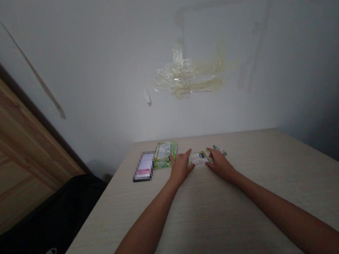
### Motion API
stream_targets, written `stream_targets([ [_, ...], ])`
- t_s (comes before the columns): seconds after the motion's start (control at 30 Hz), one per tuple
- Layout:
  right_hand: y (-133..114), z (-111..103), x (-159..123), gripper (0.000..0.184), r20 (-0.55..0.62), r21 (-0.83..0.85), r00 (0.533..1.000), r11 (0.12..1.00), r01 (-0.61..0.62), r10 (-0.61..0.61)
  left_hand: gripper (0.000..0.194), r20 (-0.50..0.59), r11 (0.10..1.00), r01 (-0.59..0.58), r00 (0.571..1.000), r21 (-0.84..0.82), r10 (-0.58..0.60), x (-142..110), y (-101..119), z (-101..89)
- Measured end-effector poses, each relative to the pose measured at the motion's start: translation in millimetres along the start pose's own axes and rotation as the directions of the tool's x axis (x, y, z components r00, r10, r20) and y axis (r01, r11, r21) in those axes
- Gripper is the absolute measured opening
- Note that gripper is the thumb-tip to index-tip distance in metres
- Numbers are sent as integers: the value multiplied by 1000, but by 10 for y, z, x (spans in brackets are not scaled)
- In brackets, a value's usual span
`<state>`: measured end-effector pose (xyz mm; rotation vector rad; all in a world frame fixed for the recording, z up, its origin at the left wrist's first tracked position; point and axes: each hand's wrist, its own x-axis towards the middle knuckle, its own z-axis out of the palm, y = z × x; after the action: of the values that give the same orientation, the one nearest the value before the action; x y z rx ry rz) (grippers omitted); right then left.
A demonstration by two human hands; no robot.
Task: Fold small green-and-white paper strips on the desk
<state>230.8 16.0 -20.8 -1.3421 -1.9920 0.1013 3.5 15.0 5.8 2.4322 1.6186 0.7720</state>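
Note:
A small printed card or leaflet (198, 159), pale with yellow and blue areas, lies flat on the table between my hands. My left hand (180, 167) rests at its left side, thumb and fingers spread, with the thumb by the lower left corner. One finger of it reaches to the edge of a pile of green-bordered cards (165, 151). On the other side, my right hand (221, 165) has its thumb and index finger apart along the card's right edge. Beyond that hand lies a small crumpled-looking piece (222, 151), partly hidden; I cannot make out what it is.
A phone (143, 166), its screen blurred out, lies left of the pile. The pale wooden table (213, 218) meets a wall (105, 69) with peeling clear tape (189, 78). At left are wooden panelling (12, 129) and a black bag-like item (61, 215).

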Motion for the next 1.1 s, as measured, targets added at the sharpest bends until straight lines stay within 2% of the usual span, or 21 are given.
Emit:
stream_targets([
  [0.07, -3, -4, 1, 57, -8, 12, 999, 999, 53, -53, 66, -34, 999, -29, 999, 42, 31, -11, -11, 18],
  [0.13, 1, -2, 4, 49, 29, 35, 989, 989, 145, -146, 52, -47, 997, -53, 997, 63, 56, -23, -26, 36],
  [0.2, 6, 5, 7, 40, 81, 66, 970, 972, 224, -229, 33, -15, 994, -80, 997, 73, 82, -34, -38, 54],
  [0.27, 6, 8, 7, 34, 113, 91, 959, 964, 250, -259, 25, 31, 992, -105, 994, 69, 103, -44, -42, 66],
  [0.57, -25, -34, 11, 23, 132, 102, 954, 961, 256, -268, 24, 58, 991, -126, 991, 35, 124, -69, 1, 30],
  [0.97, -137, -119, 25, 19, 165, 110, 936, 949, 295, -310, 23, 87, 995, -96, 992, 13, 95, -52, 4, 15],
  [1.1, -86, -93, 44, 18, 173, 102, 929, 944, 312, -326, 29, 86, 996, -88, 993, 11, 86, -43, -11, 27],
])
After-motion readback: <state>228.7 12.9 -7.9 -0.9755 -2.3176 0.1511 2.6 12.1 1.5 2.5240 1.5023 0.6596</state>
